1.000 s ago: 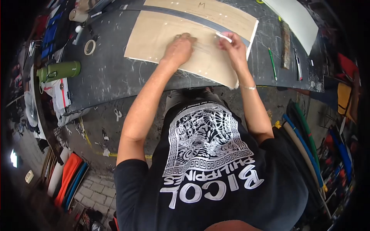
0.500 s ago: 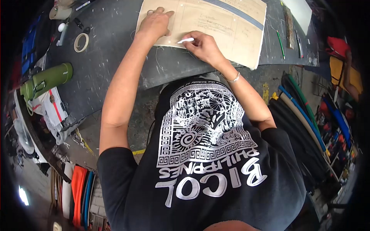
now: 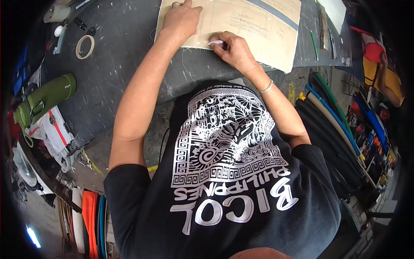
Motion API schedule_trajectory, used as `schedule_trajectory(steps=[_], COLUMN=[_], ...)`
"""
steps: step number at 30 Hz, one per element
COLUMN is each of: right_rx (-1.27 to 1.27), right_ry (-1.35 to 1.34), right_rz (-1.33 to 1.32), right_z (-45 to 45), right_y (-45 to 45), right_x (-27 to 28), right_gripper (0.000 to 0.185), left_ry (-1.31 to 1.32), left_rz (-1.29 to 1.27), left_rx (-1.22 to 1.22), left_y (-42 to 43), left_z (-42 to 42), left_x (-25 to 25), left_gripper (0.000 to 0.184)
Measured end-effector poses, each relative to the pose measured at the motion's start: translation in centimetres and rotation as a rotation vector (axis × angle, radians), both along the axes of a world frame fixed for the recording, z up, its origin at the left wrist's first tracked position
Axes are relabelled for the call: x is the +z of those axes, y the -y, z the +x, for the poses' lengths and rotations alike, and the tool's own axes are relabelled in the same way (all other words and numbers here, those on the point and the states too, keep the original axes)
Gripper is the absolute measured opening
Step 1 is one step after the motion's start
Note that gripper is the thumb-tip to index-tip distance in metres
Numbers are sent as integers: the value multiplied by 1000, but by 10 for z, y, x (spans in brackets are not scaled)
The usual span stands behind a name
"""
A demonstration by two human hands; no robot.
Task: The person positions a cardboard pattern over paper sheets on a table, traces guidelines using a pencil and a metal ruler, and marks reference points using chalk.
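Observation:
A tan cardboard sheet (image 3: 280,52) with pencilled lines and handwriting lies at the top of the view. Pale frayed threads stick out from beneath its near edge. My left hand (image 3: 182,21) presses down on the sheet's left part, fingers stretched out. Near the lower edge, my right hand (image 3: 236,52) pinches a short, pointed white stick that looks like chalk (image 3: 216,42). The chalk's tip is close to or touching the cardboard; I cannot tell which. A grey-blue strip (image 3: 276,15) runs across the sheet's far side.
On the dark table (image 3: 129,47) lie a tape roll (image 3: 85,47), a green pencil (image 3: 315,45) and a wooden strip (image 3: 322,28). A green flask (image 3: 47,97) stands out at left. Fabric rolls (image 3: 332,125) lean at right. Another person's arm (image 3: 385,82) shows far right.
The view has shifted slightly. My left hand has slid a little rightward over the cardboard, its fingers still stretched. My right hand keeps the chalk near the sheet's lower edge, now turned slightly.

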State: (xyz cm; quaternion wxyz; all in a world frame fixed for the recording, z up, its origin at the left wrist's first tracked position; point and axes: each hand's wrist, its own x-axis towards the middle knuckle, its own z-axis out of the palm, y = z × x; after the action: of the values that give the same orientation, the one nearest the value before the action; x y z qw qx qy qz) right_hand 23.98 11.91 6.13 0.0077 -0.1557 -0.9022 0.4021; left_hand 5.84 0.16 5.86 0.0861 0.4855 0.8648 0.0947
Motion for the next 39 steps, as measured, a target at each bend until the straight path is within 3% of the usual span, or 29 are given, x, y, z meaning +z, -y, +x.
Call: schedule_trajectory(steps=[2,8,17,21,22,24,25,31,39], right_rx=[10,-10,66,119,111,92,57,-185,-123], right_ry=[-65,113,-7,-84,24,238,155,-105,-100], right_rz=[37,-30,-43,78,10,-125,-112,36,137], right_z=[0,-14,-22,-27,-30,-36,-38,-79,-102], right_y=[3,-3,7,9,5,-6,-12,-63,-78], right_x=[-4,9,-2,-8,-6,1,2,-3,-7], right_gripper=[20,22,24,22,22,22,22,24,24], left_ry=[6,-13,32,51,21,65,85,58,117], left_rz=[22,27,6,-78,-60,-137,-175,-192,-210], left_rx=[27,30,49,27,9,13,19,-3,5], left_y=[-1,-1,-3,-7,-9,-11,-13,-19,-29], left_z=[0,1,3,1,0,-2,-3,-4,-9], left_x=[-6,-3,-4,-5,-7,-2,3,1,13], left_gripper=[41,39,38,45,48,74,88,91,76])
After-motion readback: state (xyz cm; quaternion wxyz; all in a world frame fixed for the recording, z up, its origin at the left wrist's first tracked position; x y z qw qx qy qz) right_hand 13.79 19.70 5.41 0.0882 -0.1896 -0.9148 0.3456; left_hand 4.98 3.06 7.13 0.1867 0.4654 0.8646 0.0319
